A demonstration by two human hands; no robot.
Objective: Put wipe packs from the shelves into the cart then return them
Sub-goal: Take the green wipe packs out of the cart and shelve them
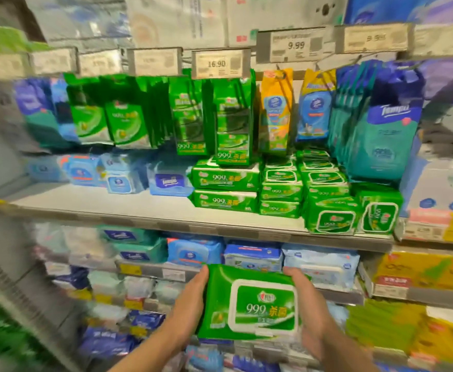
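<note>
Low in the frame's centre, the left hand (190, 299) and right hand (311, 304) each have their grip clamped on one side of a green wipe pack (252, 302). Holding both edges keeps the soft pack flat, lid up. The matching green stacks (279, 191) sit right of centre on the shelf (139, 210).

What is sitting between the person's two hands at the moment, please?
In the head view, a green wipe pack with a white flip lid fills the gap, gripped at its sides by the left hand and the right hand.
</note>
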